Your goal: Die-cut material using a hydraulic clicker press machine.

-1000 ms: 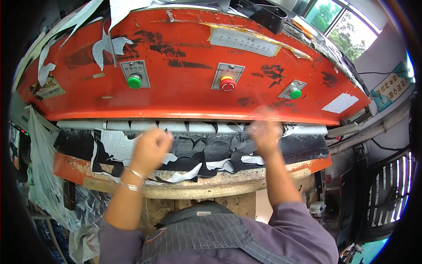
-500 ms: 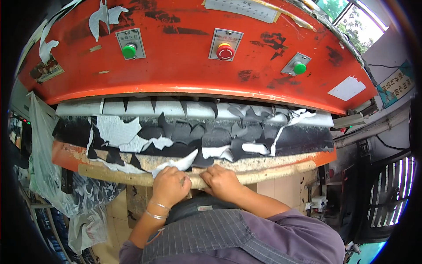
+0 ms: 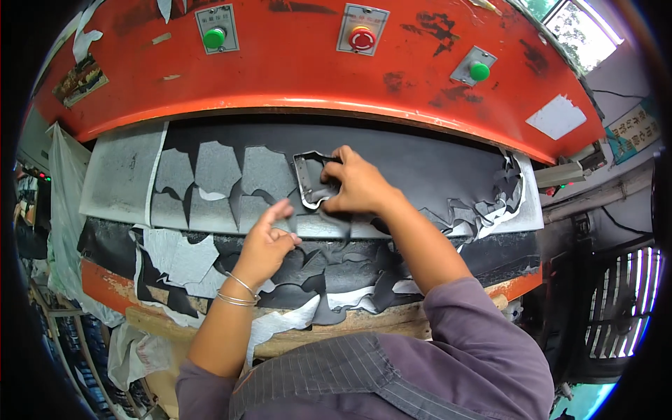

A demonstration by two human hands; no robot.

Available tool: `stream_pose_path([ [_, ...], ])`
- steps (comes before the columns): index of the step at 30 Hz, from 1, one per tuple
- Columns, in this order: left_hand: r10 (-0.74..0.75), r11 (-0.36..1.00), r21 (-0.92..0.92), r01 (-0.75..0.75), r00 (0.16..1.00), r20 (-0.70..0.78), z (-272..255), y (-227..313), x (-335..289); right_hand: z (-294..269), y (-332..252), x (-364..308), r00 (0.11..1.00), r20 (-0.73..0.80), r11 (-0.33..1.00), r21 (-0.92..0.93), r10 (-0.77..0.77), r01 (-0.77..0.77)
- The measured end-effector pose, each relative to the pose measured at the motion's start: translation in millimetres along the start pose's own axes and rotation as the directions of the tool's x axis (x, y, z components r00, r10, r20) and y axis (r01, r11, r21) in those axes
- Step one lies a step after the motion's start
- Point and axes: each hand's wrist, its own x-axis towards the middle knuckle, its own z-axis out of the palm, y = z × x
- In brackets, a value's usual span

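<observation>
A metal cutting die (image 3: 303, 183) with an open, shaped outline lies on a black sheet (image 3: 427, 157) beneath the red machine. My right hand (image 3: 360, 185) grips the die's right side, thumb at its near edge and fingers at the far edge. Left of the die, the sheet has several cut-out gaps where the grey bed (image 3: 122, 171) shows through. My left hand (image 3: 264, 245) hovers just nearer than the die, fingers apart and slightly blurred, holding nothing I can see. A dark blurred shape lies between the hands; its kind is unclear.
Two green buttons (image 3: 215, 38) (image 3: 479, 71) and a red stop button (image 3: 362, 38) face me on the red panel (image 3: 280, 77). Black and white scraps (image 3: 182, 259) lie on the front ledge above a wooden rail (image 3: 154, 323). Crumpled sheet edges (image 3: 490, 210) bunch at right.
Both hands have left the wooden rail and reached forward over the bed. My right hand now grips the cutting die. More of the grey bed and black sheet shows under the red panel.
</observation>
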Motion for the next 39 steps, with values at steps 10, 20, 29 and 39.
stream_pose_path([
  [10,-0.411,0.896,0.183,0.404,0.912,-0.004,1.4,-10.9,-32.5,35.1,-37.2,-87.5,0.982,0.172,0.749,0.66,-0.08,-0.055],
  [20,0.324,0.557,0.773,-0.302,0.937,0.133,13.9,39.3,-22.7,-21.9,94.0,-63.6,0.993,-0.082,0.993,0.095,0.083,-0.075],
  [29,0.443,0.557,0.703,-0.442,0.874,0.199,93.0,-38.8,56.1,6.8,121.4,-114.6,0.959,-0.265,0.993,0.088,0.103,-0.082],
  [39,0.446,0.554,0.682,-0.477,0.862,0.241,90.1,-36.0,58.8,2.1,135.6,-110.2,0.973,-0.233,1.0,0.026,0.007,-0.001],
])
